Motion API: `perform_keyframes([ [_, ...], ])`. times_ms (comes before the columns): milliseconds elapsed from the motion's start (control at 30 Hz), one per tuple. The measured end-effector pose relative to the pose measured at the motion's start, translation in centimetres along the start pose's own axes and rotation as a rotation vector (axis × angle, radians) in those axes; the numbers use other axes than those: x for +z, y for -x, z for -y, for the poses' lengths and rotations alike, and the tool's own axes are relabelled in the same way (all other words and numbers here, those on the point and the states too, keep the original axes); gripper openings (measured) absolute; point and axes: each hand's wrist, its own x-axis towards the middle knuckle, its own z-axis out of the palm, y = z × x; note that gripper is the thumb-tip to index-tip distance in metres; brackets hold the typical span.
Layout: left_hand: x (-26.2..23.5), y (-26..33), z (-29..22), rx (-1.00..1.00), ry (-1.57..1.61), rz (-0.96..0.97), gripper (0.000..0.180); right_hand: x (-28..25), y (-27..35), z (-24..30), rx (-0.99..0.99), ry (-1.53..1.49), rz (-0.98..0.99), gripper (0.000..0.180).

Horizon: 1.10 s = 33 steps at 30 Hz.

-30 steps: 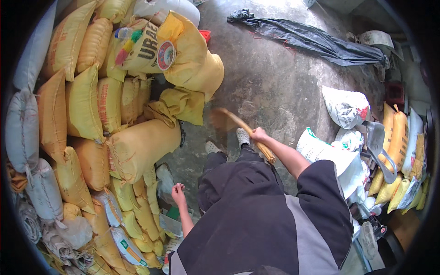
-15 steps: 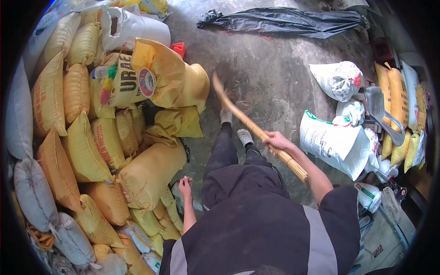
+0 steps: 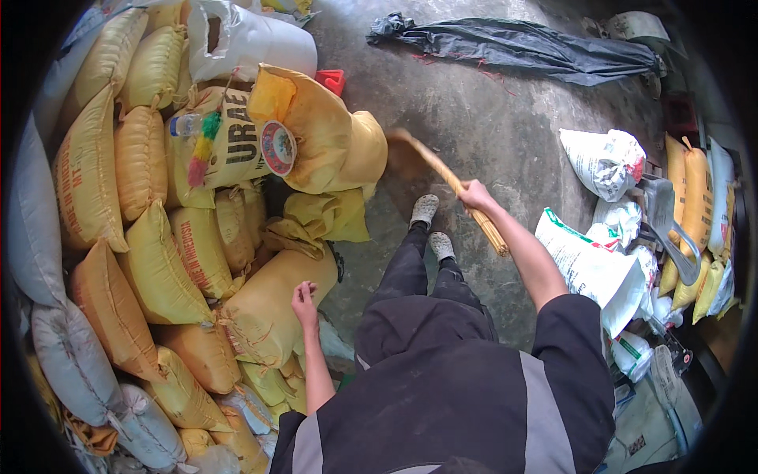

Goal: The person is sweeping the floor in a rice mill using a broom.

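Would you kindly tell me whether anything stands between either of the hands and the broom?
Nothing visible separates the right hand from the broom, which it grips. Between the left hand, seen over a large yellow sack, and the broom, the legs show, apparently lower down.

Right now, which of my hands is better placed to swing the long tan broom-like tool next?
Probably your right hand: its grip is closed around the long tan broom-like tool. Your left hand is apart from it, near the plump tan sack.

Black lettering (image 3: 237,146) on beige sack (image 3: 217,158), red print (image 3: 189,257) on yellow sack (image 3: 204,237)
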Motion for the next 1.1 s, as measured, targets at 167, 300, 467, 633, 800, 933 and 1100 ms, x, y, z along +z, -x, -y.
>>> perform_keyframes([
  [167, 0.9, -1.7, 0.9, -0.124, -0.088, 0.052, 0.029, -2.5, 3.0, -0.2, -0.08, -0.211, -0.194, 0.051],
  [300, 3.2, -4.2, 0.8, -0.131, -0.114, 0.167, 0.029, -2.0, 13.7, -5.4, -0.036, -0.803, -0.064, 0.044],
  [467, 5.4, -6.0, 0.0, -0.073, -0.08, 0.296, 0.029, 2.1, 25.3, -11.1, 0.323, -1.197, -0.211, 0.024],
  [633, 6.0, -6.5, -1.9, -0.033, -0.222, 0.442, 0.029, 10.6, 12.9, -26.4, 0.584, -1.399, -0.512, 0.02],
  [800, 4.3, -8.7, -1.3, -0.053, -0.326, 0.458, 0.029, 13.6, 4.1, -12.9, 0.351, -1.371, -0.176, 0.017],
  [933, 4.5, -10.2, -2.5, -0.094, -0.3, 0.43, 0.029, 14.8, 4.5, 0.7, 0.234, -1.395, -0.021, 0.026],
  [1100, 6.4, -12.3, -5.1, 0.058, -0.261, 0.472, 0.029, 12.1, 8.3, 0.6, 0.095, -1.443, 0.046, 0.036],
])
